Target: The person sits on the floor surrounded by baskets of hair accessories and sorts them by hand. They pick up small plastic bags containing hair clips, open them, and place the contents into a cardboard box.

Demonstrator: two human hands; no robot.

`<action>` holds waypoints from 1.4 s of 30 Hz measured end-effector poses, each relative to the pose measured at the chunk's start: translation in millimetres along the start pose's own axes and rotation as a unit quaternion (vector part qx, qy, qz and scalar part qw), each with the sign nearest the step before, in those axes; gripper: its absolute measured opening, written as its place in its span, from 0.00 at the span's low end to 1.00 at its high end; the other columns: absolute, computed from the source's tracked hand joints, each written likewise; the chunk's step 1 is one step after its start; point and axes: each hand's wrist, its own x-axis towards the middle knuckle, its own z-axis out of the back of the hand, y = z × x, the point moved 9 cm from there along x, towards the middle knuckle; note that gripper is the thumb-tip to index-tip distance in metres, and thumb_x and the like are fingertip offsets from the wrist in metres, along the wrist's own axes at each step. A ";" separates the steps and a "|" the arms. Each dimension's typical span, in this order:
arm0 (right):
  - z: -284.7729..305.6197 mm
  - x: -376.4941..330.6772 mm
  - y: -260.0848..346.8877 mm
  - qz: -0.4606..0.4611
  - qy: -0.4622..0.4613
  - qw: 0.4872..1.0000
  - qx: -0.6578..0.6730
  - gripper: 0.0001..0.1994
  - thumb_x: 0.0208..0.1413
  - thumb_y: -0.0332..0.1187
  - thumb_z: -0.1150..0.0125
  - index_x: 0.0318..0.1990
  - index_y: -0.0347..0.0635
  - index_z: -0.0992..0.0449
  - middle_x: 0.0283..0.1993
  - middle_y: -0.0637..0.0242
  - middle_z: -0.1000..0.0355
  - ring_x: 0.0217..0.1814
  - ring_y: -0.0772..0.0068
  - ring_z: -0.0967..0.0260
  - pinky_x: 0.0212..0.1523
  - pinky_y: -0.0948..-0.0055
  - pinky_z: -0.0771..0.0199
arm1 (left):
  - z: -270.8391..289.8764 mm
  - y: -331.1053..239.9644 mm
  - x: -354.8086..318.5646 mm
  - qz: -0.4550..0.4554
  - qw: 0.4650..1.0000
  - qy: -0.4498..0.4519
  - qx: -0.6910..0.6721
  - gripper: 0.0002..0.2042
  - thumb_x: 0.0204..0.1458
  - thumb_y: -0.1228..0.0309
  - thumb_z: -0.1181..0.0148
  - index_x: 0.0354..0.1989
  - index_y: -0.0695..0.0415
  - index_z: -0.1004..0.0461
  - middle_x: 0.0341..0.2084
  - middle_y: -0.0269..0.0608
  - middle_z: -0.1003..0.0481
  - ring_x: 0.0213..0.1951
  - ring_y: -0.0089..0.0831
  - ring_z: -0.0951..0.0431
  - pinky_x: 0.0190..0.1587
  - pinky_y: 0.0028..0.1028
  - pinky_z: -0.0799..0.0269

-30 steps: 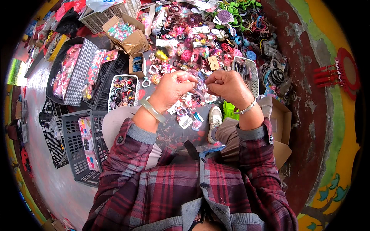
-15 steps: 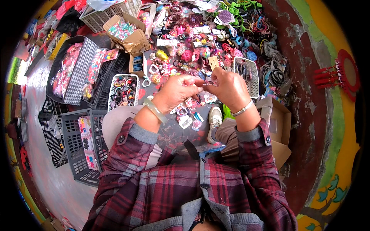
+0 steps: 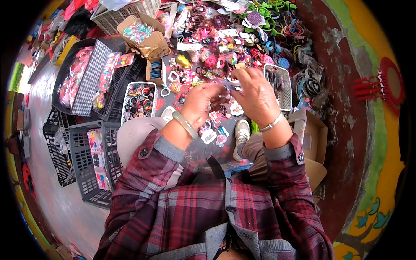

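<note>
1 gray plastic crate [image 3: 82, 173]; 1 white basket [image 3: 126, 100] of hair ties [image 3: 141, 100]; left hand [image 3: 201, 104], fingers curled, pinching 1 small pale item [image 3: 232, 83], kind unclear, between both hands' fingertips; right hand [image 3: 256, 93], back up, also pinching; 1 second white basket [image 3: 289, 93].

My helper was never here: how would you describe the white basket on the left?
Find the grey crate, lower left. Just above its right end in the picture is the white basket, crowded with small multicoloured bands; the crate holds flat cards instead.

Grey flr [image 3: 78, 221] holds messy pile of hair acc. [image 3: 211, 61], w/ white basket [image 3: 127, 106] & dk grey crate [image 3: 82, 173] at L.
</note>
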 end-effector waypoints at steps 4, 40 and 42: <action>25.4 -2.2 0.4 -0.024 -0.135 0.987 0.086 0.07 0.40 0.25 0.39 0.30 0.41 0.27 0.29 0.63 0.31 0.32 0.59 0.33 0.34 0.68 0.32 | 18.1 -11.9 5.0 -0.052 0.993 -0.031 -0.101 0.06 0.49 0.69 0.45 0.30 0.58 0.27 0.18 0.29 0.32 0.28 0.24 0.26 0.28 0.22 0.34; -18.9 -7.6 29.2 0.080 0.109 0.949 0.284 0.03 0.42 0.25 0.43 0.27 0.39 0.30 0.26 0.60 0.32 0.31 0.56 0.32 0.30 0.64 0.31 | 3.7 -6.5 3.0 -0.013 0.990 0.002 -0.143 0.02 0.47 0.74 0.44 0.29 0.56 0.30 0.21 0.30 0.30 0.23 0.20 0.31 0.22 0.19 0.38; -28.2 -9.9 25.8 0.072 0.075 0.970 0.220 0.04 0.42 0.26 0.43 0.28 0.40 0.29 0.26 0.60 0.32 0.31 0.55 0.32 0.31 0.63 0.31 | 2.1 -1.0 2.0 0.000 0.984 0.006 -0.176 0.02 0.47 0.73 0.43 0.29 0.55 0.29 0.20 0.29 0.31 0.22 0.19 0.33 0.22 0.18 0.39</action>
